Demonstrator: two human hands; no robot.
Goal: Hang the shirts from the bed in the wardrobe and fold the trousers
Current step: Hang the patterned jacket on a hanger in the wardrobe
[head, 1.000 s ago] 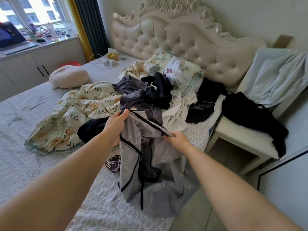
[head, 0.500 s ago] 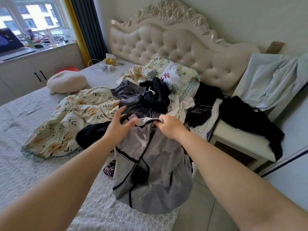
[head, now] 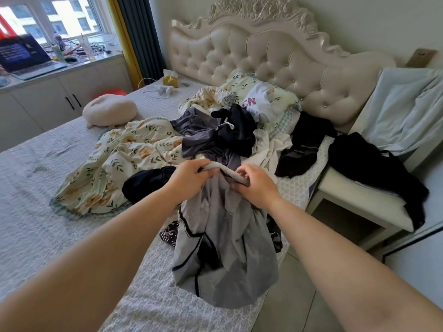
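Two bare forearms reach over the near right side of the bed (head: 48, 212), where the left grip (head: 189, 178) and right grip (head: 257, 185), close together, each pinch the top edge of a grey garment (head: 223, 248) with dark piping, fingers curled round the cloth. Its lower part hangs down and bunches at the bed's right edge. Just beyond the hands a heap of dark clothes (head: 215, 137) lies on a floral quilt (head: 119, 159), with the tufted headboard (head: 263, 56) farthest back

Matt grey mesh-cloth garment (head: 223, 248), glossy tufted leather-look headboard (head: 263, 58), rough textured cloth bedspread (head: 43, 212).
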